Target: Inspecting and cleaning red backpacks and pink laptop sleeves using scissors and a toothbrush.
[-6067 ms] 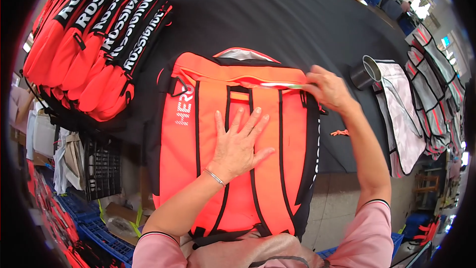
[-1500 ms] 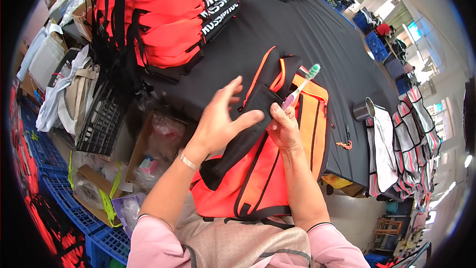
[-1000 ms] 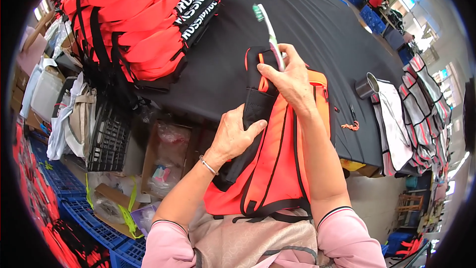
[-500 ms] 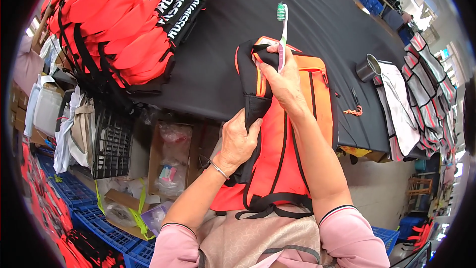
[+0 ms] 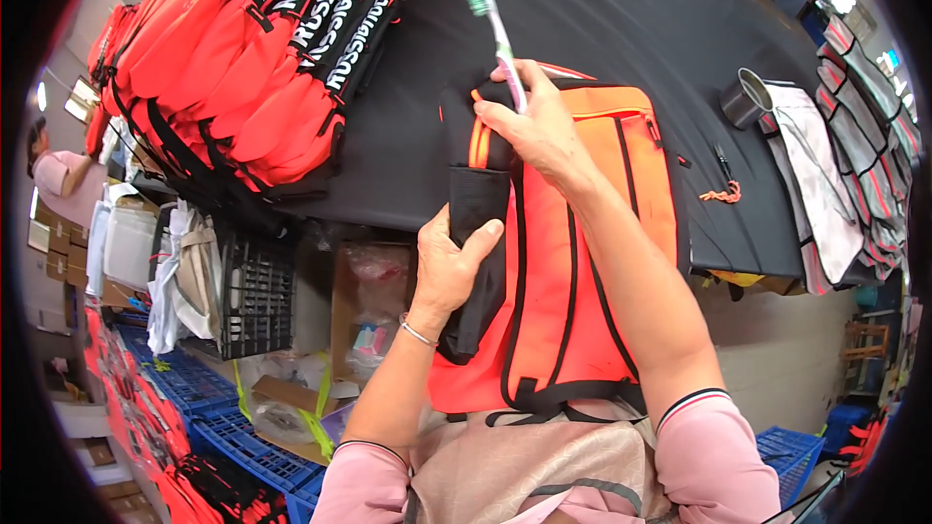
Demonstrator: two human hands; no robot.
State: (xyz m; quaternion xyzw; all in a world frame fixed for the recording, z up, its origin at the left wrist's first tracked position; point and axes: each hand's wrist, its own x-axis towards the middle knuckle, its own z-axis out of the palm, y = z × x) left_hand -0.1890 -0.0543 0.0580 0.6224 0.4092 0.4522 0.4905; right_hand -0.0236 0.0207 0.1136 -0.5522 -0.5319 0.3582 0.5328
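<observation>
A red and orange backpack (image 5: 549, 281) with black trim lies in front of me, its lower end against my apron. My left hand (image 5: 448, 267) is closed on the black side pocket (image 5: 482, 196), thumb on top. Above it, my right hand (image 5: 547, 131) pinches the black upper side beside an orange zipper (image 5: 480, 143). That same hand holds a toothbrush (image 5: 502, 47) with a white and pink handle, its green bristles pointing up and away from the fabric. The fingertips behind the bag are hidden.
Stacked red and black bags (image 5: 243, 68) stand at the left of the black-covered table (image 5: 621, 10). To the right are a grey metal cup (image 5: 746, 99), thread snips (image 5: 723, 163) and piled white-grey pieces (image 5: 820, 184). A black crate (image 5: 257, 296) stands lower left; a co-worker (image 5: 66, 180) is beyond.
The toothbrush has swung left and tilted, still in my right hand. The bag's side has turned flatter toward me. My left thumb has shifted slightly along the black pocket.
</observation>
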